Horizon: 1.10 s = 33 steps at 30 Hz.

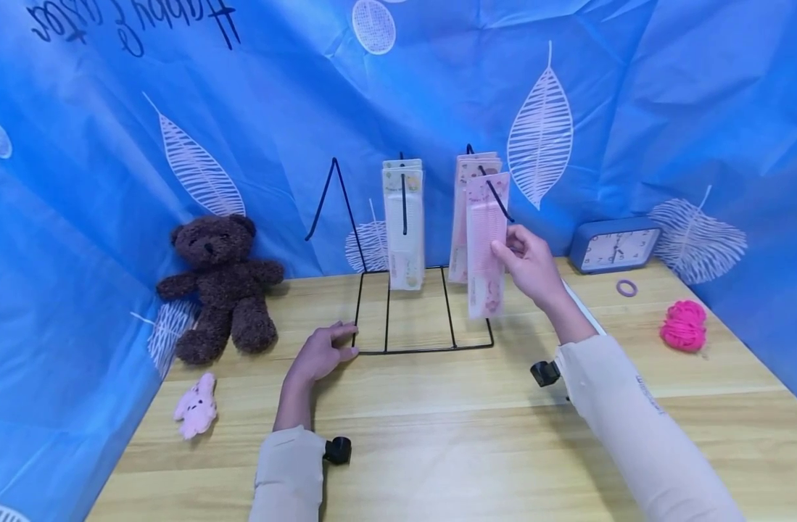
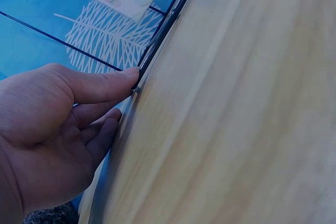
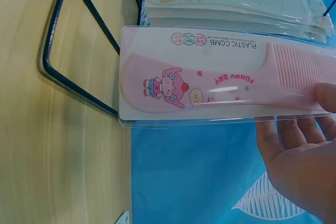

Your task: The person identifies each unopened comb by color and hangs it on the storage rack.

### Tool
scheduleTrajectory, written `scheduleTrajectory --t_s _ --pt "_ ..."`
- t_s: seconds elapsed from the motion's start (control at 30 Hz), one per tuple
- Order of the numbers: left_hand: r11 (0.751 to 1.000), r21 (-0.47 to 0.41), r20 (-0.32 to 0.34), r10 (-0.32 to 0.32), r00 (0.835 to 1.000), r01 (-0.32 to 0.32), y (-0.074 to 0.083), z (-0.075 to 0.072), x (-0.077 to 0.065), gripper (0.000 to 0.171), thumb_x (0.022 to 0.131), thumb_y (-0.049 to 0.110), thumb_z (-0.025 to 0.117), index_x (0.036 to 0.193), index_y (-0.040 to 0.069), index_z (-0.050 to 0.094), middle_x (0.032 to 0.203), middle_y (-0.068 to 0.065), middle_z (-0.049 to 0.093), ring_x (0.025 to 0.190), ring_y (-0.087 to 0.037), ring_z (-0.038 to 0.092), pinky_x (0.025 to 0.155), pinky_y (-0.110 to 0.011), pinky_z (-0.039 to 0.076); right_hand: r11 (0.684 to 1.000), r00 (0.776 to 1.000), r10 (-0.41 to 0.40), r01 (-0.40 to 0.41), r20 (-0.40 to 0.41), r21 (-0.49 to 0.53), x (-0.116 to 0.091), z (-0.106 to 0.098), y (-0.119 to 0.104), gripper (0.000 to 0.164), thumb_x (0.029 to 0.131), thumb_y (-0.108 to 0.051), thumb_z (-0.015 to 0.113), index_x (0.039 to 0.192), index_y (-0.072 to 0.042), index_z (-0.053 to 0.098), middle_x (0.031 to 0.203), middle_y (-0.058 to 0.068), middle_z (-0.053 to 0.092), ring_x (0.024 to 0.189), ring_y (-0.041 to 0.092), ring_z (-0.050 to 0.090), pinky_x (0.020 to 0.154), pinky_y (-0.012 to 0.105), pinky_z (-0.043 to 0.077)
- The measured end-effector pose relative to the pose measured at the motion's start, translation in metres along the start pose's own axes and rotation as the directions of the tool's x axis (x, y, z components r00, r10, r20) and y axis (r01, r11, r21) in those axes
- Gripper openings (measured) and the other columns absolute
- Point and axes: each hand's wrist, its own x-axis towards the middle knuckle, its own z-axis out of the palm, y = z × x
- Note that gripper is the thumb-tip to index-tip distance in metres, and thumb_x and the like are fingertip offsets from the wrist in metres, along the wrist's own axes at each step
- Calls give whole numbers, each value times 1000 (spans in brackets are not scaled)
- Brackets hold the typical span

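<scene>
On the right hook of a black wire display rack [image 1: 424,351] hang pink packaged combs. My right hand [image 1: 531,262] pinches the frontmost pink comb [image 1: 485,250] by its right edge, thumb in front and fingers behind. The hook's wire crosses the top of that package. In the right wrist view, a cartoon girl shows on the pink comb [image 3: 210,80]. White-green packaged combs [image 1: 405,225] hang on the middle hook; the left hook is bare. My left hand [image 1: 321,353] holds the rack's front left corner, its thumb [image 2: 113,85] against the wire.
A brown teddy bear [image 1: 218,286] sits at the left, with a small pink plush toy [image 1: 197,407] in front of it. At the right are a blue clock [image 1: 615,245], a purple ring [image 1: 626,288] and pink yarn [image 1: 684,326]. A blue printed cloth [image 1: 437,87] hangs behind.
</scene>
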Motion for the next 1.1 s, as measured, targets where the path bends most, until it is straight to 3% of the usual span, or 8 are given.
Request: scheduleTrajectory --t_s 0.13,0.37,0.57,1.1 --pt "1000 0 -4 8 1000 -8 -1 0 1 49 96 9 70 143 3 58 157 -13 43 151 -35 23 121 -55 19 1000 1000 28 -28 -3 1 7 2 -1 41 105 -26 58 130 6 56 122 25 65 105 23 63 79 25 53" --pt "1000 5 4 4 1000 -4 -1 0 1 49 96 10 71 143 3 58 158 -14 41 151 -36 24 121 -55 19 996 996 85 -85 -14 -13 17 3 -3 44 105 -29 58 135 3 54 129 23 63 119 30 60 96 38 52" --pt "1000 0 2 2 1000 -2 -1 0 1 50 96 9 70 144 4 57 158 -14 40 151 -35 24 121 -55 19 990 990 139 -139 7 9 24 3 -6 44 105 -27 57 140 -1 54 130 21 62 116 29 60 91 40 54" --pt "1000 8 -4 1 1000 -1 1 0 0 49 95 9 71 143 4 58 157 -13 42 151 -36 25 121 -55 19 988 988 154 -155 31 20 34 2 -2 39 106 -27 57 128 4 57 131 24 62 119 32 60 98 50 53"
